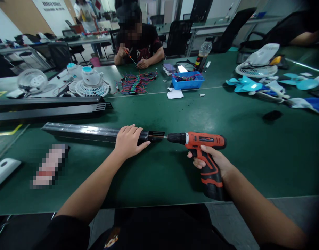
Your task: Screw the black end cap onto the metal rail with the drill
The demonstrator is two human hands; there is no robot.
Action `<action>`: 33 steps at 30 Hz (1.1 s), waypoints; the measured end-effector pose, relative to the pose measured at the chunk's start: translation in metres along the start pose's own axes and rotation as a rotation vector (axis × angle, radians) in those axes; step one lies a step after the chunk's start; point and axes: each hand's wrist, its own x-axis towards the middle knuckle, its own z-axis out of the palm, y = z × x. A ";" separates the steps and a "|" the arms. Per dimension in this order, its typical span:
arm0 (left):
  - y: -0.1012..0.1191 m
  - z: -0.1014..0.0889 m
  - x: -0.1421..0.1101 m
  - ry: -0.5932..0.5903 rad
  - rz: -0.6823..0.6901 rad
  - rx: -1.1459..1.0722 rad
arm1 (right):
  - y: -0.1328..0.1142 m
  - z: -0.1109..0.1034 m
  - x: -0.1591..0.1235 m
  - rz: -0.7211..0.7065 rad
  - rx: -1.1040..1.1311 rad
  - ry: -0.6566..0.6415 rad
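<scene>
black bar (pixel 81 132): lying on the green counter (pixel 159 180), long axis running nearly left-right, slotted end (pixel 157 134) pointing right toward the drill (pixel 207 139) | left fingers (pixel 128 131): curving partway over the bar near that end, holding it | right fingers (pixel 199 163): wrapping the drill's grip, bit (pixel 165 137) aiming left

A blue bin (pixel 188 84) stands between tangled wires (pixel 136 82) and fan blades (pixel 244 84).

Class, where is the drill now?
In the head view, the drill is right of centre in the right hand, its bit by the black bar under the left hand.
</scene>
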 end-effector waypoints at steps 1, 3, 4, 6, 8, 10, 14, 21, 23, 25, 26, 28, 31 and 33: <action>0.000 -0.001 0.000 -0.008 -0.002 0.008 | 0.000 0.000 0.000 -0.001 -0.001 0.006; 0.002 -0.002 0.001 -0.028 -0.013 0.026 | 0.000 0.000 0.000 0.001 -0.001 0.013; 0.002 -0.003 0.002 -0.035 -0.018 0.034 | 0.000 -0.001 0.000 0.003 0.000 0.015; 0.003 -0.004 0.002 -0.040 -0.018 0.049 | 0.000 -0.001 0.000 0.003 0.008 0.015; 0.003 -0.003 0.002 -0.034 -0.011 0.053 | 0.000 -0.001 0.000 0.001 0.012 0.010; 0.002 -0.001 0.001 -0.015 -0.006 0.044 | 0.001 -0.001 0.000 -0.001 0.010 0.006; 0.000 0.001 0.002 0.019 0.004 0.036 | 0.001 -0.002 0.000 -0.017 -0.013 0.014; -0.001 -0.005 0.005 -0.047 0.015 0.048 | 0.000 0.000 0.000 -0.015 -0.045 0.021; 0.000 -0.005 0.004 -0.043 0.012 0.049 | 0.000 0.000 0.000 -0.005 -0.042 0.016; 0.001 -0.004 0.004 -0.047 0.005 0.054 | 0.000 0.000 -0.001 -0.003 -0.041 0.021; 0.001 -0.003 0.004 -0.051 0.003 0.059 | 0.000 0.000 -0.001 -0.006 -0.043 0.026; 0.001 -0.002 0.004 -0.058 0.006 0.072 | 0.000 0.000 0.000 -0.014 -0.053 0.033; 0.000 0.000 0.004 -0.064 0.020 0.096 | 0.001 0.000 0.000 -0.029 -0.071 0.037; -0.001 0.000 0.004 -0.070 0.029 0.111 | 0.001 0.000 0.001 -0.035 -0.069 0.040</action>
